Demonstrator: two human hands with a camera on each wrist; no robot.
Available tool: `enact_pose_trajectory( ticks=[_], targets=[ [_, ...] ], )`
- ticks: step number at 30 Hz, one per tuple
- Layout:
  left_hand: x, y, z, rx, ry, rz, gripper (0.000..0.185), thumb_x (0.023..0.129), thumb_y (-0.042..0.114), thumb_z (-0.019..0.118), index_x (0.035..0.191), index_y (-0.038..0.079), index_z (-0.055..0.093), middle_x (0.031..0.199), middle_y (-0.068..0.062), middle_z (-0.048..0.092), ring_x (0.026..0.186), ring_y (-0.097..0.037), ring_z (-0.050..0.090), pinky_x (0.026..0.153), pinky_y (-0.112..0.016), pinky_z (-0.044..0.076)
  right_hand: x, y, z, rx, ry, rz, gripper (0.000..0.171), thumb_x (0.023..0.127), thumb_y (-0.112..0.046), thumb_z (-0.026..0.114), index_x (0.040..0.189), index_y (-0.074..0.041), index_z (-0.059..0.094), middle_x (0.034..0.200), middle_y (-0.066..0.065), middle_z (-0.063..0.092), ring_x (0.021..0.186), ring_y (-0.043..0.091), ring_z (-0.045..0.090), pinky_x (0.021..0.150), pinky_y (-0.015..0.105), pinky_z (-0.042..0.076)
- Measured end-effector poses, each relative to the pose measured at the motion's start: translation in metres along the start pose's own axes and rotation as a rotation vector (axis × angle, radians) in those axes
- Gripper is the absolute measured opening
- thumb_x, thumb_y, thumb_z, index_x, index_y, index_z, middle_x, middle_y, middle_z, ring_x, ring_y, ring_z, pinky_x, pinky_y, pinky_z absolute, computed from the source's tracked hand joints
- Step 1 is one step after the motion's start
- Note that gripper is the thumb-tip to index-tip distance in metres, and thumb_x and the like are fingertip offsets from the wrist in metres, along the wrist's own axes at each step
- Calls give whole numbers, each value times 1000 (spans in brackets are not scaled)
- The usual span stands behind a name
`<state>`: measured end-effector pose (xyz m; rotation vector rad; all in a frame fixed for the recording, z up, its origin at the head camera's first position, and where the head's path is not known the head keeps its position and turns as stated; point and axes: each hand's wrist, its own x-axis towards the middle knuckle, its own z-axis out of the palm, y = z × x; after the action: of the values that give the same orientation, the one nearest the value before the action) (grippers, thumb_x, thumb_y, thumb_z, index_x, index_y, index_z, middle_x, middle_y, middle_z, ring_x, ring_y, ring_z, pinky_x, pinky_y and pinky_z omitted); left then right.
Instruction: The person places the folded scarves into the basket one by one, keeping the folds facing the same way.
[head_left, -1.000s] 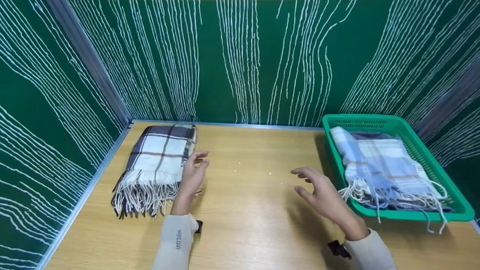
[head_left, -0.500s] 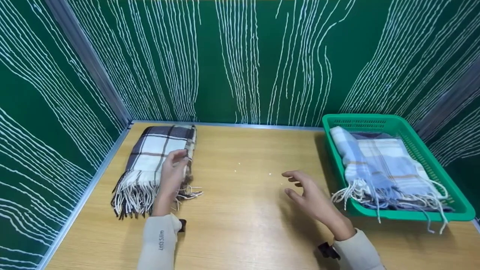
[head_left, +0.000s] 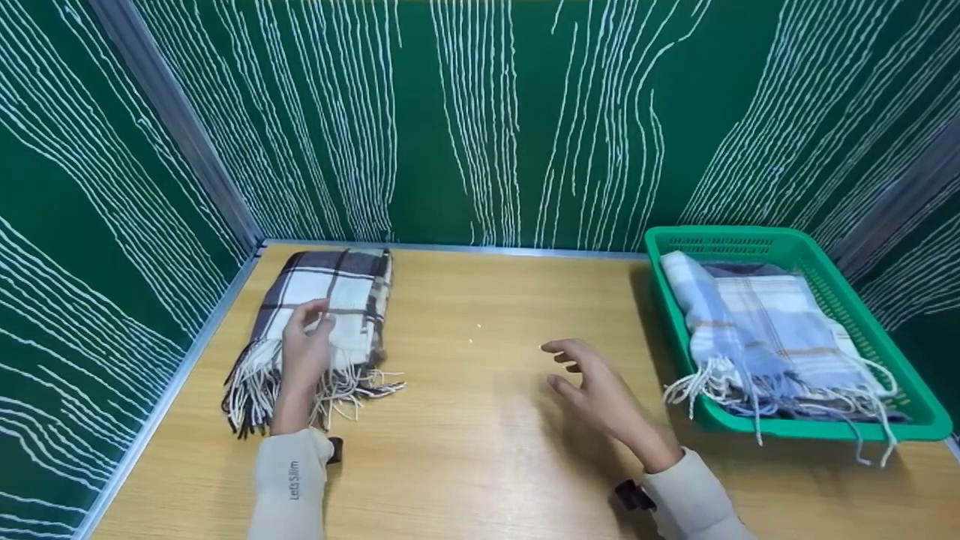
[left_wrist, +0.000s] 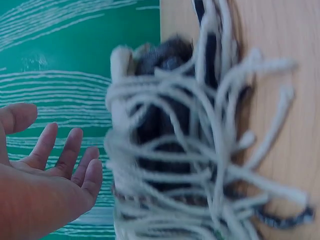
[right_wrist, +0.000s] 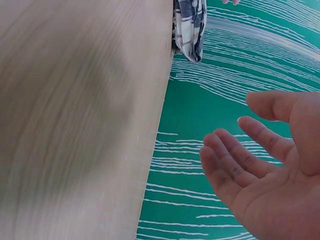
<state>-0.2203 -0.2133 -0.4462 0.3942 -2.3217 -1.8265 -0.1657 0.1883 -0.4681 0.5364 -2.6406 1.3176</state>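
Note:
On the left of the table lies a folded plaid scarf (head_left: 352, 285) in white and dark brown, its fringe toward me. My left hand (head_left: 306, 346) hovers over that scarf with loosely bent fingers and nothing in them. The left wrist view shows the scarf's twisted white and dark fringe (left_wrist: 170, 140) close beside this hand (left_wrist: 55, 180). Over the middle of the table my right hand (head_left: 592, 390) hangs relaxed, fingers apart, holding nothing. In the right wrist view its palm (right_wrist: 275, 180) faces the camera, and the plaid scarf (right_wrist: 190, 27) shows far off.
A green plastic basket (head_left: 930, 409) stands at the right of the wooden table (head_left: 465, 457). Inside lie folded scarves, a blue and white plaid one (head_left: 772, 322) on top, with tassels hanging over the front rim. Green panels (head_left: 555, 120) with white wavy lines enclose the back and sides.
My left hand has moved left from beside the plaid scarf to above it. The right hand has drifted left, away from the basket. The scarf and the basket stay put.

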Motion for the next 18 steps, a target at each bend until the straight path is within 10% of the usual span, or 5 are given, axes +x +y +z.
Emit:
enact_pose_trajectory(
  ticks=[18],
  targets=[
    [4,-23,-33,366,199,-19,49,103,15,51,151,3,50,163,-23,39,152,-44,29,123,-61,21,12,7,27,24,-55,4,33,96,6,71,128,2,66,128,18,67,113,38,66,97,54,56]
  ],
)
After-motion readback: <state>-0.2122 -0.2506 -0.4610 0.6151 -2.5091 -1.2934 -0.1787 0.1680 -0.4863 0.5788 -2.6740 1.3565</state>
